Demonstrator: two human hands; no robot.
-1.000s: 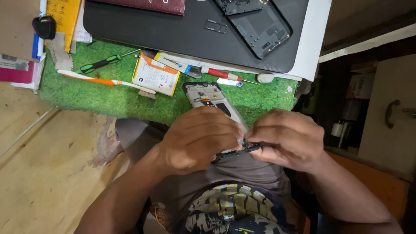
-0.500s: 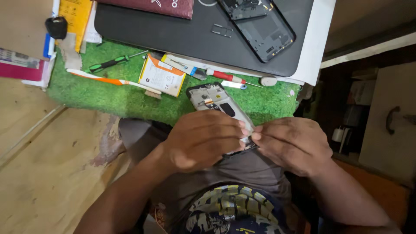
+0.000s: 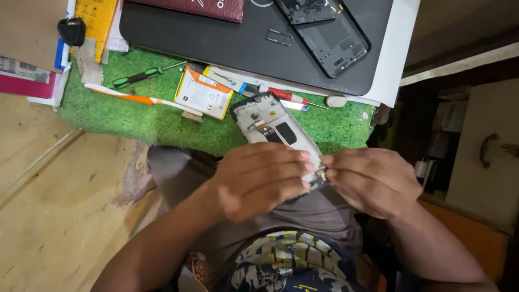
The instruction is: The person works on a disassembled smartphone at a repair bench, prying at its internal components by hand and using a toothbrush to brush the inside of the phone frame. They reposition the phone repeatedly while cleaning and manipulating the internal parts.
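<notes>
Green turf mat (image 3: 135, 121) is the landmark, and just off its near edge, over the person's lap, sits the opened phone (image 3: 278, 132). It lies with its insides up, long axis slanting from the mat's edge down toward the lap, top end aimed at the mat. Left hand (image 3: 259, 181) curls over the lower half, fingers closed around the body. Right hand (image 3: 373, 181) pinches at the bottom corner, fingertips tight together on something small; what exactly, I cannot tell. Looks like fine work on the bottom-end part; the next move calls for a steady, delicate pull or press. On the mat: a yellow battery (image 3: 204, 98), a green screwdriver (image 3: 138, 77), a brush (image 3: 146, 101).
</notes>
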